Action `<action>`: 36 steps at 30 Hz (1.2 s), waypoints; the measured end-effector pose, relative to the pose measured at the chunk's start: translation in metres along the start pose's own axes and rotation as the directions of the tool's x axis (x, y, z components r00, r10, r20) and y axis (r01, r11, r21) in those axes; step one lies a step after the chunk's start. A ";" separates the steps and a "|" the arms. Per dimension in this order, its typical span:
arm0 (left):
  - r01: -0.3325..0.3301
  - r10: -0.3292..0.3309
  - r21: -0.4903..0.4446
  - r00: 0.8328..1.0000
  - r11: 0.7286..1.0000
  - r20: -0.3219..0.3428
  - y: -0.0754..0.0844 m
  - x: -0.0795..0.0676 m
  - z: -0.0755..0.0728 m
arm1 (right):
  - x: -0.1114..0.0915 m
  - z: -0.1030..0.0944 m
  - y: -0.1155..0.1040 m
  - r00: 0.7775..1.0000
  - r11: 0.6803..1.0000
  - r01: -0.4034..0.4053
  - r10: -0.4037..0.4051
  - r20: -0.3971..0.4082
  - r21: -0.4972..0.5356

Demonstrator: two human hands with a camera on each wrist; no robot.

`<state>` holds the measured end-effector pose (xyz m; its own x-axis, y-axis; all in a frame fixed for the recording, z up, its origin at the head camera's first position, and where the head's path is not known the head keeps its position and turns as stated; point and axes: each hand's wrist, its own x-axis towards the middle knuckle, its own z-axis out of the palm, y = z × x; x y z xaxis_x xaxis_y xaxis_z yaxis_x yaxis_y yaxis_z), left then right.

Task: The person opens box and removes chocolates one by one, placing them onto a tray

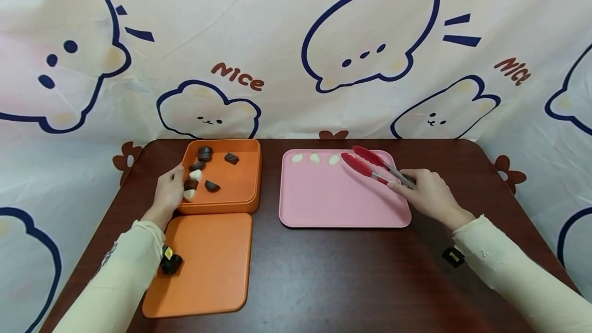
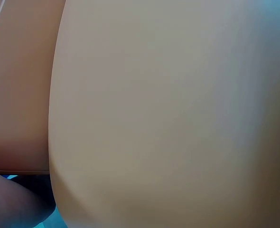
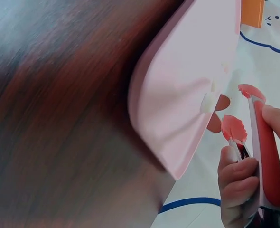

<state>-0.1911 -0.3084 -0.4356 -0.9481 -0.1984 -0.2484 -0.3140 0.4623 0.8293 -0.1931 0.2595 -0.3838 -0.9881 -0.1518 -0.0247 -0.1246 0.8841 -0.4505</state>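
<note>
The left arm (image 1: 115, 281) slants forward from the person's left, the right arm (image 1: 532, 281) from their right, and the two stay well apart. The left hand (image 1: 167, 191) reaches ahead of its wrist, fingers partly hidden. The right hand (image 1: 430, 194) grips — fingers (image 3: 239, 186) curled, thumb (image 3: 279, 124) opposing them.

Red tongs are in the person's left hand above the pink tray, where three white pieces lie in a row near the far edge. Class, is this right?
Not quite: the head view shows the red tongs in the right hand, not the left hand. They are above the pink tray, where three white pieces lie in a row near the far edge.
</note>
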 end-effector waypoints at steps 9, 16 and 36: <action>-0.001 0.001 -0.009 1.000 1.000 0.000 -0.001 0.001 0.000 | 0.003 0.003 -0.017 0.999 0.999 0.036 -0.036 -0.017 0.028; 0.001 -0.001 -0.003 1.000 1.000 -0.007 0.000 0.002 0.000 | 0.009 0.009 -0.035 0.998 0.998 0.058 -0.057 -0.011 0.036; -0.005 0.005 -0.011 1.000 1.000 -0.021 0.000 0.000 0.001 | 0.022 0.042 -0.109 0.967 0.967 0.253 -0.252 -0.024 0.031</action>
<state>-0.1914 -0.3080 -0.4364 -0.9484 -0.2143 -0.2336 -0.3085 0.4536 0.8361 -0.1970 0.1414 -0.3729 -0.9267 -0.3591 0.1112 -0.3674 0.8027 -0.4697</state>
